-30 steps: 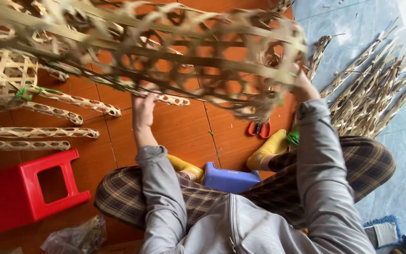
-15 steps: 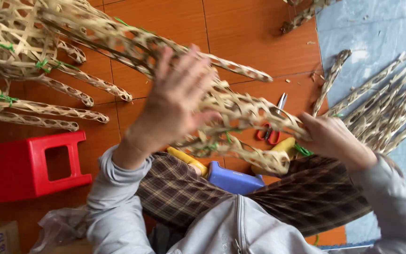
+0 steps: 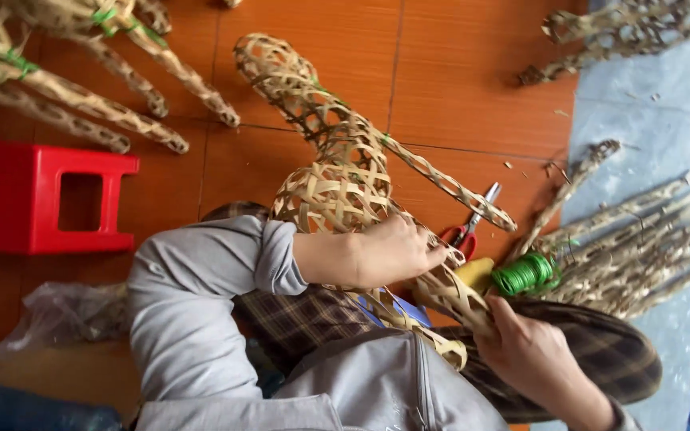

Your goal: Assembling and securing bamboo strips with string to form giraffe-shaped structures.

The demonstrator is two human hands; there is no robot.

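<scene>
Woven bamboo frame across the lap, open lattice, one end rising over the orange tiled floor, the other end down between the knees. Left hand laid over the frame's middle, fingers curled around the weave, gripping it. Right hand lower down, closed around the frame's narrow end, thumb on top; what lies inside the fist, impossible to tell. Grey sleeves on both arms, checked trousers beneath.

Spool of green wire just beside the right hand, touching a yellow piece partly hidden by the frame. Red-handled scissors on the floor just behind the frame, blades pointing away, handles half covered by the left fingers. Blue object under the frame, mostly hidden.

Red plastic stool to the left, well apart from the hands. Beyond it, more woven bamboo pieces tied with green wire, lying across the tiles. Bundle of thin bamboo strips to the right on a pale blue sheet, near the right knee. Another woven piece at the top right corner. Crumpled clear plastic bag on the floor by the left elbow. Small bamboo scraps scattered near the sheet's edge.
</scene>
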